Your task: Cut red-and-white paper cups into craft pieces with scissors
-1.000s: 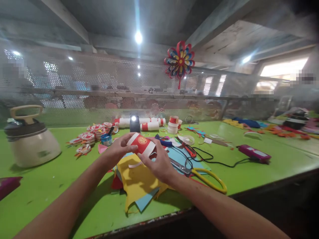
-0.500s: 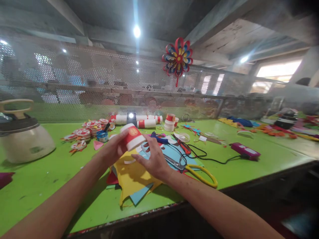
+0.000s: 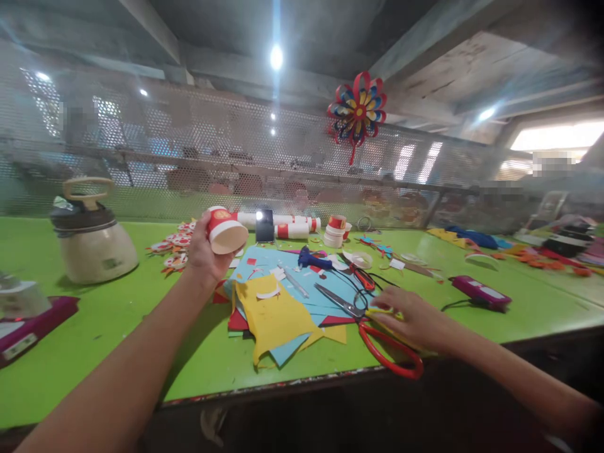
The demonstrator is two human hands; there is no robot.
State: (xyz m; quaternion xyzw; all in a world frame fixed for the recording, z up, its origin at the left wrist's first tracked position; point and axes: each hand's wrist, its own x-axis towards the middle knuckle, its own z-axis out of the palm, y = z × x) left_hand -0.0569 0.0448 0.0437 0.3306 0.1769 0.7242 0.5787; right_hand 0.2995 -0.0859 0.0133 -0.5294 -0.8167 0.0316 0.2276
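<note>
The left hand (image 3: pixel 202 253), left of the middle of the frame, grips a red-and-white paper cup (image 3: pixel 228 231) from its left side. The cup is tilted, its round mouth turned toward the camera, showing a smooth, pale inside. The right hand (image 3: pixel 415 316), right of centre, lies over the yellow handle loop of the scissors (image 3: pixel 355 309) with its fingers bent; whether they are closed on it I cannot tell. The blades are long, straight shiny metal, and the other loop is red.

Between the hands, a jagged yellow sheet (image 3: pixel 278 321) overlaps a flat blue sheet (image 3: pixel 264 263), and a curved white strip (image 3: pixel 268 293) lies on the yellow. A blue glue gun (image 3: pixel 314 259) rests on the blue sheet's upper part.

Farther up, near the centre, long rows of nested cups (image 3: pixel 292 231) lie sideways, and a short stack of cups (image 3: pixel 334 238) stands just right of them. Red-and-white cutouts (image 3: pixel 172 248) are heaped behind the left hand.

At left stands a rounded, cream-coloured jug (image 3: pixel 99 248) with a dark lid and a looped handle; its contents are hidden. The green table (image 3: pixel 104 365) is smooth and glossy. A looped paper flower (image 3: pixel 359 112) hangs at upper right before a perforated screen (image 3: pixel 165 138).
</note>
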